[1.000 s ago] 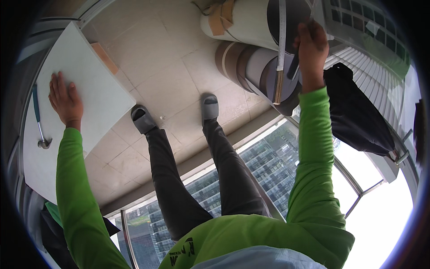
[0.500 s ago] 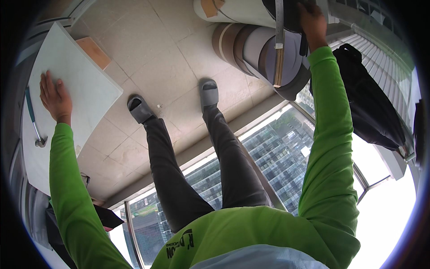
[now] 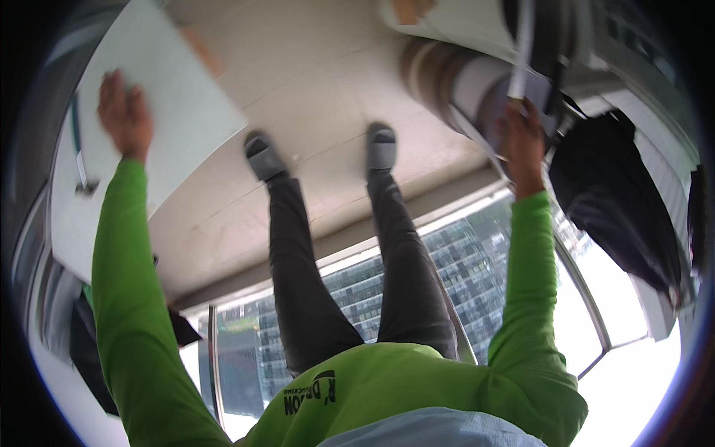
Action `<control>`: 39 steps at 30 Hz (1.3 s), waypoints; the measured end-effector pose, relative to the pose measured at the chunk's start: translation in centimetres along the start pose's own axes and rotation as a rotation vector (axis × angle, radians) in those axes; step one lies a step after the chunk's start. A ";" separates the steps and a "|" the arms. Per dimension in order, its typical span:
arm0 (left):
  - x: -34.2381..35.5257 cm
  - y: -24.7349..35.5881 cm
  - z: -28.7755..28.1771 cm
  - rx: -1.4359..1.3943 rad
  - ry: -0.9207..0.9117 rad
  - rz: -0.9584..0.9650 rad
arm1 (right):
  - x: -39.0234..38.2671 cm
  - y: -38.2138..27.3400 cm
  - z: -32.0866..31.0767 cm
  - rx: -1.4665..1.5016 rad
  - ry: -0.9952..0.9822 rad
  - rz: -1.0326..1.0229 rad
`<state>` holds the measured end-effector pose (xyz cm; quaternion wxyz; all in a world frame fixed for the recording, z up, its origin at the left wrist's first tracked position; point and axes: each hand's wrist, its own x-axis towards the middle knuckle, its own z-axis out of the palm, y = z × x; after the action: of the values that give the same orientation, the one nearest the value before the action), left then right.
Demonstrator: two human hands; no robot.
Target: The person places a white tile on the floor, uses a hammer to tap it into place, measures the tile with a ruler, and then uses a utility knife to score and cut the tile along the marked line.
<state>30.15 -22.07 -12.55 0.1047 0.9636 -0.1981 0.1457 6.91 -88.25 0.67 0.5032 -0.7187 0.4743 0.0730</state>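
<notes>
Green sleeves reach out: your left hand [image 3: 125, 113] lies on the white board [image 3: 160, 123], your right hand [image 3: 523, 141] at the grey-white roll [image 3: 477, 89].

Left of the roll, your fingers look loosely spread on the board. Whether the right fingers pinch the white strap [image 3: 519, 56] above them, I cannot tell. I think a weak grip lets the roll slip.

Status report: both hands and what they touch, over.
Left hand flat on white board. Right hand at grey rolled bundle, grip unclear. Black garment hangs beside it.
</notes>
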 end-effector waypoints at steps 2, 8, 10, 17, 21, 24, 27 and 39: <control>0.2 1.3 1.1 -0.031 0.034 0.057 | -1.9 -1.1 -2.1 -0.105 0.040 0.038; 0.1 2.8 -1.5 0.112 -0.177 -0.161 | -17.3 -0.6 -5.4 -0.146 -0.013 -0.157; 0.1 3.1 -1.6 0.097 -0.178 -0.180 | -20.5 0.2 -1.1 -0.052 -0.233 -0.192; 0.2 4.1 -1.3 0.055 -0.129 -0.161 | -10.3 -1.8 25.2 0.132 -0.831 -0.472; 0.3 3.9 -1.3 0.064 -0.111 -0.141 | -6.6 -3.9 35.3 0.399 -0.888 -0.640; 0.5 4.3 -1.0 0.067 -0.099 -0.136 | -2.0 -5.1 39.6 0.310 -0.953 -0.767; 0.5 4.3 -1.0 0.051 -0.104 -0.142 | -1.7 -5.0 41.6 0.343 -0.925 -0.892; 0.0 4.0 -0.7 0.081 -0.118 -0.160 | -6.1 -3.5 36.9 -0.040 -0.697 -1.153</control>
<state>28.30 -25.45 -11.32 0.0651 0.9867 -0.1204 0.0877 19.98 -55.18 -11.35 0.5718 -0.8006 -0.1767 0.0292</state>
